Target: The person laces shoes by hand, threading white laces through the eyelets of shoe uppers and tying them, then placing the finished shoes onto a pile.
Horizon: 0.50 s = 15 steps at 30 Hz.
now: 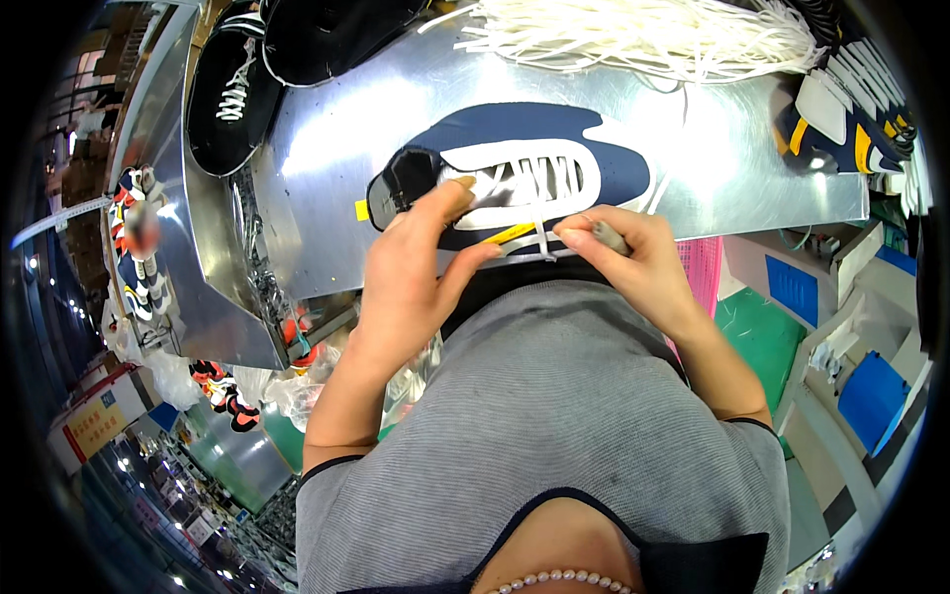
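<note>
A navy shoe upper (515,121) with a white lace panel lies on its side across the metal table in front of me. White lace (539,203) runs through its eyelets, and one length hangs over the near edge. My left hand (421,247) grips the near side of the upper by the collar, index finger at the tongue and thumb by the yellow stripe (515,234). Closed beside the hanging lace, my right hand (638,259) holds a short tool with a rounded grey handle (611,238). The tool's working end is hidden by my fingers.
A bundle of white laces (643,40) lies at the back of the metal table (336,218). Black shoes (233,99) stand at the far left. Several navy, white and yellow shoe uppers (841,119) are stacked at the far right. A pink basket (703,272) sits below the near edge.
</note>
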{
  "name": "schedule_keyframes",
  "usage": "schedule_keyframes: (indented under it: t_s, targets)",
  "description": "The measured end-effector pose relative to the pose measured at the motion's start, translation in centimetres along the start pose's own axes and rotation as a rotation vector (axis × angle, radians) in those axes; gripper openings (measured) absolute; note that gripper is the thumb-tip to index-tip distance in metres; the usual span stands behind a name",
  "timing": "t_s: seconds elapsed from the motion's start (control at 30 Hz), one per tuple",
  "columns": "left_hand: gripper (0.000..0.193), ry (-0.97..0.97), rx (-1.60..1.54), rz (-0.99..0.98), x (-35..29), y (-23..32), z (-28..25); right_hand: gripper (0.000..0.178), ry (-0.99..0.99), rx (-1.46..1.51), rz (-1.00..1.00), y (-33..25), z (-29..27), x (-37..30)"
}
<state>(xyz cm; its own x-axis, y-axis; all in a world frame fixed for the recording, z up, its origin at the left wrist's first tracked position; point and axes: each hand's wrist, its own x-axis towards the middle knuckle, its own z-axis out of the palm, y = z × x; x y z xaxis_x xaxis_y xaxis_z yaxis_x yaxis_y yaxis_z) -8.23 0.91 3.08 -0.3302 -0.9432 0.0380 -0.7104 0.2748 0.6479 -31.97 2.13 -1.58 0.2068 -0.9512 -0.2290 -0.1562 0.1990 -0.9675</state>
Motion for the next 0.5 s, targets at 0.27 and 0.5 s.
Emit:
schedule_keyframes:
  t_s: [0.27,0.5]
  targets:
    - [0.026,0.030,0.153,0.084,1.8,0.6,1.4,0.013,0.218,-0.114,-0.145,1.3,2.9,2.3]
    - [0.024,-0.037,-0.123,-0.062,2.5,-0.1,1.3,0.014,0.141,0.171,-0.220,0.2,2.5,5.1]
